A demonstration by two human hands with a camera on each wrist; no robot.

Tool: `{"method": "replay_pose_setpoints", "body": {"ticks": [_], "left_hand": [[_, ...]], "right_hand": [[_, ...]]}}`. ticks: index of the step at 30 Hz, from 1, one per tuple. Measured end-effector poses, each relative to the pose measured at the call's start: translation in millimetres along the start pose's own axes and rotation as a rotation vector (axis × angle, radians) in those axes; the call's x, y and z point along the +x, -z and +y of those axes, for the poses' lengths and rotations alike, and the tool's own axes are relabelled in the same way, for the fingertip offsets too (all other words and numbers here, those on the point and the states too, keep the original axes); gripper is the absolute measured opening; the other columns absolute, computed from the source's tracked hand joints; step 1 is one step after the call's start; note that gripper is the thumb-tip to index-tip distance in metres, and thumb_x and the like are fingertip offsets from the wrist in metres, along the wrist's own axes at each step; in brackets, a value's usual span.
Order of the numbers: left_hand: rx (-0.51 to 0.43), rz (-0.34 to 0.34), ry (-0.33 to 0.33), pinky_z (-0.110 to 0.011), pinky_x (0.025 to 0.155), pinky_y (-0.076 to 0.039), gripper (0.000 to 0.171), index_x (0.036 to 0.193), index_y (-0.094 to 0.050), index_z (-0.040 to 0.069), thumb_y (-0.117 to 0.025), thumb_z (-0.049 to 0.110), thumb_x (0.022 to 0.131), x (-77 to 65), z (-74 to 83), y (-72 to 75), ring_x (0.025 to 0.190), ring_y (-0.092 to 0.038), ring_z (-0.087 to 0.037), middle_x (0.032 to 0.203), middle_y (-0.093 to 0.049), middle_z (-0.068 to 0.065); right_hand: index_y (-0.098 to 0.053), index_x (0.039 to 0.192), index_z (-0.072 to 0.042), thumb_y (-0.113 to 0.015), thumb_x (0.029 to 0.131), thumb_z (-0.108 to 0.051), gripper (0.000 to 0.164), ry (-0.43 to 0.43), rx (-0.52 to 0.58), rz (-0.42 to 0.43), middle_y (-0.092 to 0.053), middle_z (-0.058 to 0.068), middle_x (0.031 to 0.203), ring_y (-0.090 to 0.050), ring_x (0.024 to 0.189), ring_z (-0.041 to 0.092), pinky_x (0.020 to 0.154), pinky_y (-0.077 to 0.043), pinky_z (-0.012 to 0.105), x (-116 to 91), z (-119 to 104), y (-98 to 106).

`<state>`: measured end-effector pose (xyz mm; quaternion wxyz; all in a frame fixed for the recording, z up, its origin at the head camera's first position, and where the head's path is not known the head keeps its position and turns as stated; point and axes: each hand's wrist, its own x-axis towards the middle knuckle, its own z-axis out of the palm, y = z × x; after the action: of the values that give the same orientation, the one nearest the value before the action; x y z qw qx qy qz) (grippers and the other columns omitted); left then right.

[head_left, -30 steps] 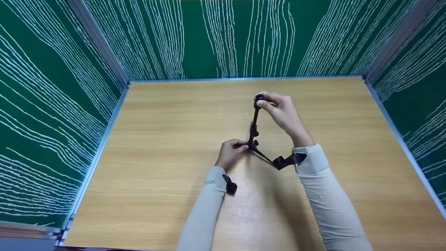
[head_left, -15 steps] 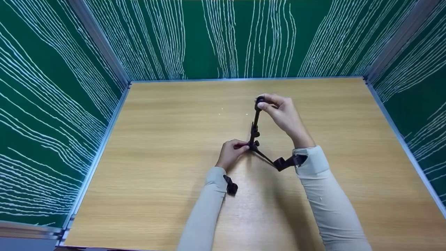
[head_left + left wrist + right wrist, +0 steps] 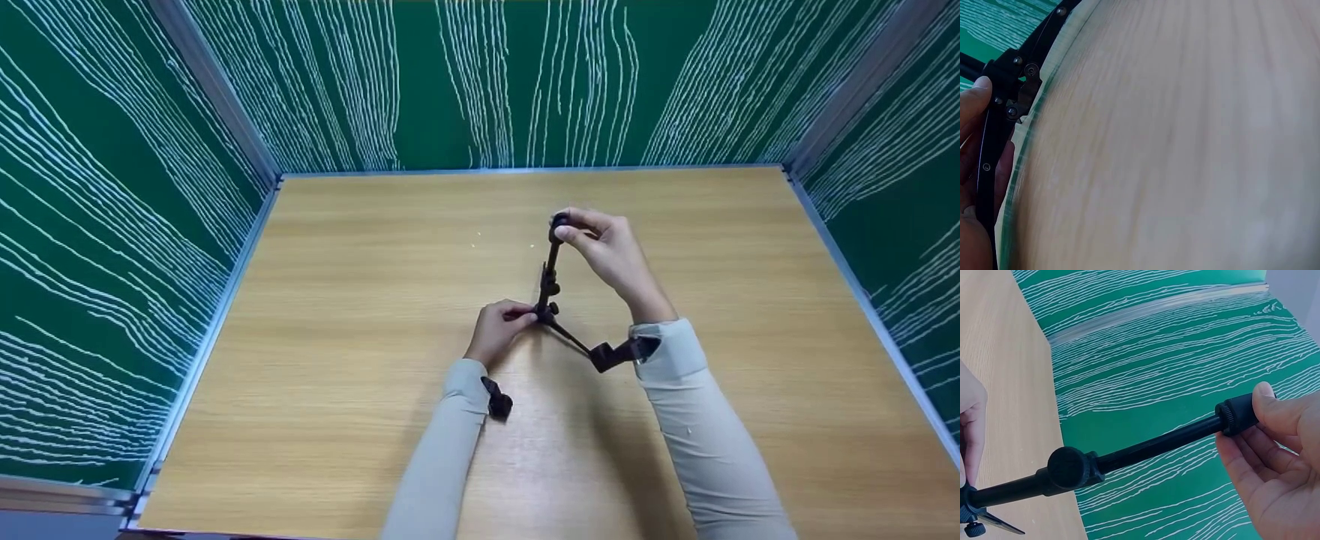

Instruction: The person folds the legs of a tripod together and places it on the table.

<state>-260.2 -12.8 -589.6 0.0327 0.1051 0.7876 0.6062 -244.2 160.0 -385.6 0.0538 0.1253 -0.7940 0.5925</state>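
Note:
A slim black tripod stand (image 3: 553, 259) rises from the table's middle, with a telescoping pole and small side knobs. My right hand (image 3: 615, 251) pinches the thick cap at the pole's top between thumb and fingers; the right wrist view shows this cap (image 3: 1239, 415) and a round clamp knob (image 3: 1067, 468) lower down. Down at the base, my left hand (image 3: 495, 330) grips the stand by its leg hub (image 3: 1002, 70), thumb in front and fingers behind. One thin leg (image 3: 568, 336) slants to the right. Other legs are partly hidden by my left hand.
A wooden tabletop (image 3: 360, 300) lies under the hands. Green panels (image 3: 427, 90) with white wavy lines enclose it at the back and both sides, joined by metal posts (image 3: 214, 82). Tiny white specks (image 3: 478, 235) lie behind the stand. Black wrist cameras (image 3: 499, 405) sit on both cuffs.
My right hand has sunk slightly toward me with the top of the pole, so the pole looks a little shorter. The left hand holds its place at the base.

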Motion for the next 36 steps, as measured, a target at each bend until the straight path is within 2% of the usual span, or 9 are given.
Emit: {"method": "replay_pose_setpoints", "body": {"ticks": [6,14,25,36], "left_hand": [[0.01,-0.001,-0.013,-0.02,0.081,-0.054,0.02,0.101,-0.074,0.002,-0.074,0.012,0.083,-1.3,3.7,0.1,0.089,-0.067,-0.016,0.099,-0.073,-0.012],[0.015,-0.009,-0.015,-0.02,0.081,-0.054,0.019,0.102,-0.073,0.002,-0.073,0.011,0.085,-2.2,3.3,0.7,0.091,-0.068,-0.017,0.101,-0.073,-0.013],[0.015,0.006,-0.013,-0.024,0.083,-0.054,0.02,0.102,-0.073,0.002,-0.073,0.011,0.084,-2.2,4.1,-1.5,0.092,-0.068,-0.022,0.101,-0.073,-0.013],[0.034,-0.003,-0.017,-0.021,0.082,-0.054,0.021,0.102,-0.073,0.004,-0.074,0.013,0.084,-2.0,2.1,1.0,0.091,-0.067,-0.016,0.1,-0.073,-0.011]], "right_hand": [[-0.066,0.112,0.007,-0.064,0.092,-0.009,0.026,-0.007,0.008,-0.008,-0.067,0.005,0.1,-0.063,0.091,0.002,0.089,-0.05,0.014,-0.2,1.1,0.5],[-0.068,0.111,0.002,-0.064,0.092,-0.014,0.025,-0.011,-0.03,-0.011,-0.066,0.011,0.102,-0.063,0.093,0.002,0.085,-0.049,0.014,-3.0,4.2,-0.2],[-0.066,0.113,0.005,-0.064,0.092,-0.012,0.027,-0.002,-0.027,-0.014,-0.066,0.013,0.105,-0.063,0.094,0.001,0.088,-0.05,0.014,-3.5,10.3,-0.9],[-0.066,0.115,0.004,-0.064,0.092,-0.011,0.028,-0.04,-0.017,-0.017,-0.067,0.017,0.11,-0.062,0.095,0.0,0.09,-0.05,0.014,-4.4,14.7,-4.4]]}}
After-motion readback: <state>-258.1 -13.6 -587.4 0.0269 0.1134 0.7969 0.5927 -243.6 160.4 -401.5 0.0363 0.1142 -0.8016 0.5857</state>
